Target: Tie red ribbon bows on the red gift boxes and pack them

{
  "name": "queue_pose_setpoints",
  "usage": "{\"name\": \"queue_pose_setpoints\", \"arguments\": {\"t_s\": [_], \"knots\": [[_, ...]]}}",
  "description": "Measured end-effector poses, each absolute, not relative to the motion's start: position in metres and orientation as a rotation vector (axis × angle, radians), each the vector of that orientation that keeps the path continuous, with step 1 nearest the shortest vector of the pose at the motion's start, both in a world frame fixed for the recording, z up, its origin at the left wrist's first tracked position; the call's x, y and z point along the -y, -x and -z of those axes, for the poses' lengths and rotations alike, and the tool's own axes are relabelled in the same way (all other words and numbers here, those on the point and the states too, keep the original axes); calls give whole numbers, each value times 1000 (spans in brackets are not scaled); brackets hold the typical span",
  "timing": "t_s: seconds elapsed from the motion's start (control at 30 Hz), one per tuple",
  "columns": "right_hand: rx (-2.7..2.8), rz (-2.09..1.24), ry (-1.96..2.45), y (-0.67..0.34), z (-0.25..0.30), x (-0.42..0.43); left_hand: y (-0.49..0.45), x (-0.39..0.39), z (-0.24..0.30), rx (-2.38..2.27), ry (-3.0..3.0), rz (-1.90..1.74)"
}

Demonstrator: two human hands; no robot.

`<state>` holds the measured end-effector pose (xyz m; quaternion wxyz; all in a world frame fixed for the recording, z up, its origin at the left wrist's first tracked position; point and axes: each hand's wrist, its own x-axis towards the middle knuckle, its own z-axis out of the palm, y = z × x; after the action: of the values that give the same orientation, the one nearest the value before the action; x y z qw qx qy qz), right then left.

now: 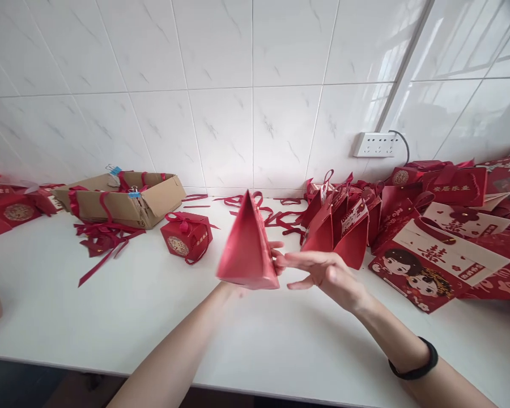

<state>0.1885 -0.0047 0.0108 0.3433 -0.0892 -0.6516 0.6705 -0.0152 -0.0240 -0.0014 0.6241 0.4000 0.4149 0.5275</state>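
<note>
A red triangular gift bag (246,249) is held upright above the middle of the table, its plain triangular side facing me. My left hand (234,290) grips it from behind and below; the bag hides most of the palm, and some fingertips show past its right edge. Just to the right, my right hand (334,275) is open with its fingers stretched toward the bag; whether they touch it I cannot tell. It holds nothing. Behind this hand stand several similar red gift bags (352,238) with ribbon loops on top.
A small red box (187,237) with a ribbon stands left of centre. Behind it is a cardboard box (164,198) with ribbons and clips. Loose red ribbons (287,218) lie along the wall. Printed red bags (437,266) crowd the right. A power strip (376,145) is on the wall.
</note>
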Motion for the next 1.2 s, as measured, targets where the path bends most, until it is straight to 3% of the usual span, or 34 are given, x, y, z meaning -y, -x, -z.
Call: {"name": "queue_pose_setpoints", "arguments": {"t_s": [0.23,0.5,0.8,1.2], "knots": [[1776,-1975,-32,-184,-22,21,19,31,-2,-828,-639,-1009],[1541,-1721,399,-180,-12,11,-1,23,0,-911,-545,-1235],[1440,-1731,470,-180,-12,3,1,12,3,-876,-460,-1292],[1667,-1577,612,-183,-6,-3,6,5,14,-759,-827,-1166]]}}
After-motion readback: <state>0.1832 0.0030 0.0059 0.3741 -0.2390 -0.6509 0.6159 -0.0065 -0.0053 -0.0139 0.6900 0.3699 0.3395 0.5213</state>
